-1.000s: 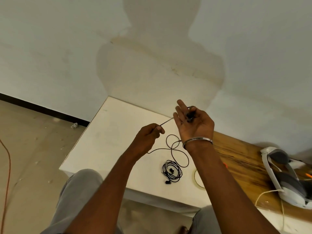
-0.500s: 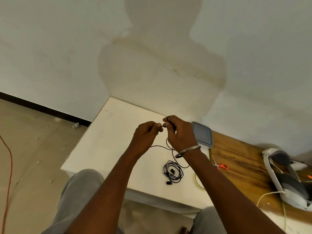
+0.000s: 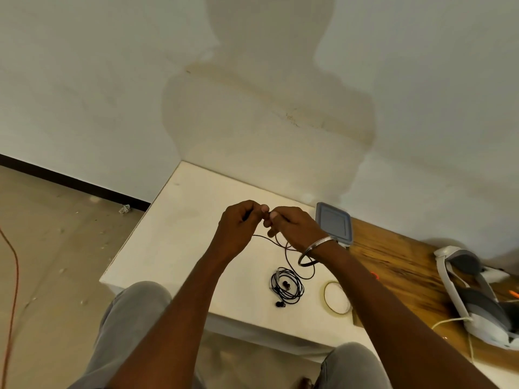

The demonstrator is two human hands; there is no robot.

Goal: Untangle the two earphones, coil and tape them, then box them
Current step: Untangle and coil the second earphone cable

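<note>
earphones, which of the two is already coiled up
The earphone lying on the white table, nearest the person: coiled earphone. The other earphone trails loose from the left hand and right hand.

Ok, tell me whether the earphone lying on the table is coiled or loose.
Coiled. The earphone on the table lies in a neat round bundle of loops, earbuds at its edge.

In front of my knees stands the white surface point(image 3: 179, 237), pushed against the wall. On it lie a coiled black earphone point(image 3: 287, 286) near its front edge, a ring of clear tape point(image 3: 337, 297) just beside that on the right, and a grey-lidded box point(image 3: 333, 222) at the back. Right of it runs a wooden surface point(image 3: 398, 265) carrying a white and grey headset point(image 3: 471, 293) and something orange point(image 3: 374, 275), perhaps scissors.
</note>
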